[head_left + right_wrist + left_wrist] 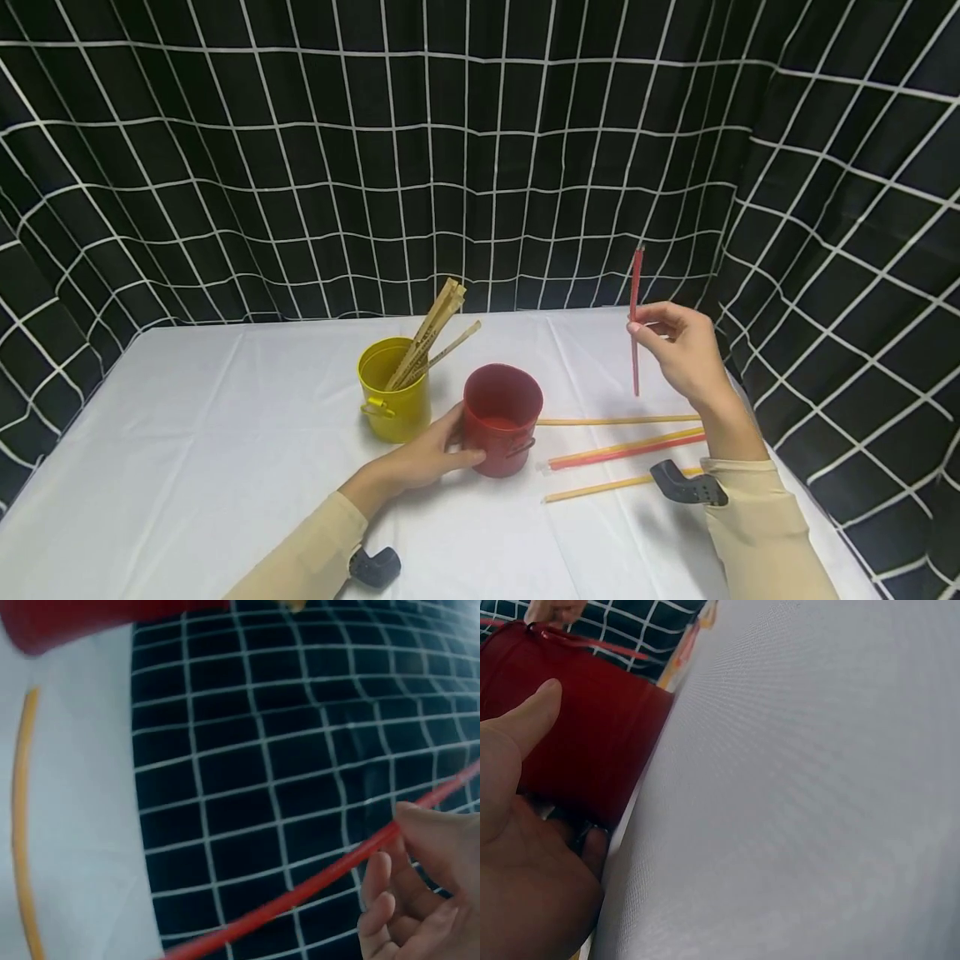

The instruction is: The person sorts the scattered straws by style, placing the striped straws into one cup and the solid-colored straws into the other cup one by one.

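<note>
My left hand (pixel 423 457) holds the red bucket (pixel 497 450) upright on the table, thumb on its near side and fingers around its left side. The bucket's inside looks bare, and its thin handle hangs down at the right. Above the table on the right, my right hand (pixel 690 350) pinches a red straw (pixel 636 279) between thumb and fingertips. The straw stands nearly vertical, apart from the bucket. In the right wrist view the red straw (pixel 300 894) runs diagonally past the thumb, with the other fingers loosely bent.
A yellow bucket (pixel 397 419) stands left of the red one, holding several paper-wrapped sticks (pixel 429 337) that lean right. Right of the red bucket, orange-yellow straws (pixel 600 485) and another red straw (pixel 630 451) lie on the white tablecloth (pixel 225 450). A black gridded curtain (pixel 480 158) surrounds the table.
</note>
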`<state>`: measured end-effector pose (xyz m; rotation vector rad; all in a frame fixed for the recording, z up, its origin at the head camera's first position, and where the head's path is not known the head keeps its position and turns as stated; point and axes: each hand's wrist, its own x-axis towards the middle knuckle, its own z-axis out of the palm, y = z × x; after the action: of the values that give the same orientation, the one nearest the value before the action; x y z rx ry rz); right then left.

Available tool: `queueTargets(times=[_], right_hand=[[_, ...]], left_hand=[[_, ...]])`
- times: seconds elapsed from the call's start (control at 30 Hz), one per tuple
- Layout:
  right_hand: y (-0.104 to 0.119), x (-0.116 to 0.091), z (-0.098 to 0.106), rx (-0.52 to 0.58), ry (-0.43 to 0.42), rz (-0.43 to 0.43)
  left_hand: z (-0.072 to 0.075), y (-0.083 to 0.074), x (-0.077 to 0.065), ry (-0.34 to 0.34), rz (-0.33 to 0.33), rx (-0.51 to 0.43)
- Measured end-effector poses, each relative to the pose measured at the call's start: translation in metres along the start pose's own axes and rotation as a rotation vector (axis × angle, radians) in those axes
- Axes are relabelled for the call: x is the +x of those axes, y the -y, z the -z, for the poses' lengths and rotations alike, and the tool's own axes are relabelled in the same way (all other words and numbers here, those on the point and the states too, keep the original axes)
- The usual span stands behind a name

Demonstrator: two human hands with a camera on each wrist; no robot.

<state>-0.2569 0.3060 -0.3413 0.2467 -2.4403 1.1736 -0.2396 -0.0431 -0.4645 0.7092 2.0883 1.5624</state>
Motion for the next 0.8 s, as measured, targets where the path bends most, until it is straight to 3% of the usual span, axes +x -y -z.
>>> queueTargets(times=[0.1,0.33,0.63,0.8], right_hand=[[0.008,-0.002,0.003,0.144,-0.014,0.022],[0.025,-0.004,0.012,0.630,0.026,0.043],[0.045,-0.010,0.017,0.994,0.029,0.109],[0.054,-0.015,0.017,1.063,0.028,0.164]], left_hand=[[0.000,0.001,0.000,0.001,0.004,-0.003],[0.001,0.000,0.001,0.012,0.005,-0.009],[0.002,-0.002,-0.002,0.015,0.017,0.002],[0.000,-0.003,-0.001,0.019,0.024,0.003]])
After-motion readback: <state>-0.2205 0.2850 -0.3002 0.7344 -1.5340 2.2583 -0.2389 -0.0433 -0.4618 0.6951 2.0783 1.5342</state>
